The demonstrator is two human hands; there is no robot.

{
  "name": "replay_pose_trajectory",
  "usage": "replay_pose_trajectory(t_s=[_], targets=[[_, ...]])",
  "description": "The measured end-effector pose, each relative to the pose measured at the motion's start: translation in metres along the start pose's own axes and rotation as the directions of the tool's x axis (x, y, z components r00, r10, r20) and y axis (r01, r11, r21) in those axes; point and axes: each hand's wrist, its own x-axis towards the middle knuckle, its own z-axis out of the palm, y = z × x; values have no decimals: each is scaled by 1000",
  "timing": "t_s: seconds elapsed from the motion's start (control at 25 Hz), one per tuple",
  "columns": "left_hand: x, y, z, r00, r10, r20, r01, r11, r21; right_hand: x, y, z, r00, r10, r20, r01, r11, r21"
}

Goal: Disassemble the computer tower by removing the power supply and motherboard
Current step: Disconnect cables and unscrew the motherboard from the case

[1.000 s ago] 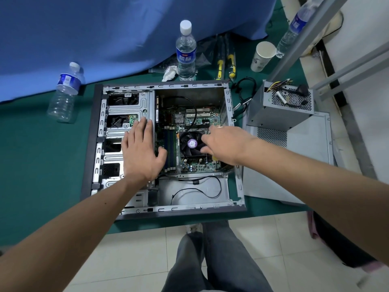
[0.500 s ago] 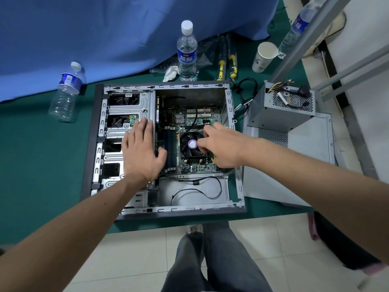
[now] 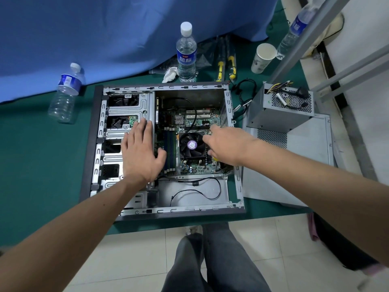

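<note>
Motherboard [image 3: 190,131] lies in case [image 3: 168,213], long axis running away from person. Right hand [image 3: 226,144] is held over its right edge, fingers loosely extended, nothing gripped. Left hand [image 3: 141,152] is laid flat on drive cage [image 3: 126,108].

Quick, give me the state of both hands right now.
Left hand: open, fingers straight, resting flat on the drive cage.
Right hand: over the motherboard beside the CPU fan; its grip cannot be told.

Repair workshop: green bench [image 3: 31,165], opened tower [image 3: 168,213] centre, screwdrivers [image 3: 226,66] 12 o'clock, loose PSU [image 3: 280,110] 2 o'clock.
</note>
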Motion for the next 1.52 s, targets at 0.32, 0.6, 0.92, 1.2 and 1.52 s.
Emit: replay_pose_trajectory(t_s=[0.32, 0.6, 0.92, 1.2, 1.52], targets=[[0, -1, 0, 1000, 1, -3, -1, 1000, 2, 2, 5, 1, 1000, -8, 30, 8, 1000, 4], [1, 0, 1, 1000, 0, 4, 0, 1000, 3, 0, 1, 0, 1000, -21, 19, 21, 1000, -4], [0, 0, 0, 1000, -2, 9, 2, 1000, 9, -3, 3, -2, 996, -76, 39, 75, 997, 16], [0, 0, 0, 1000, 3, 11, -3, 1000, 6, -5, 3, -1, 993, -120, 6, 118, 985, 128], [0, 0, -1, 1000, 2, 16, -2, 1000, 8, -3, 1, 1, 996, -86, 9, 85, 993, 87]])
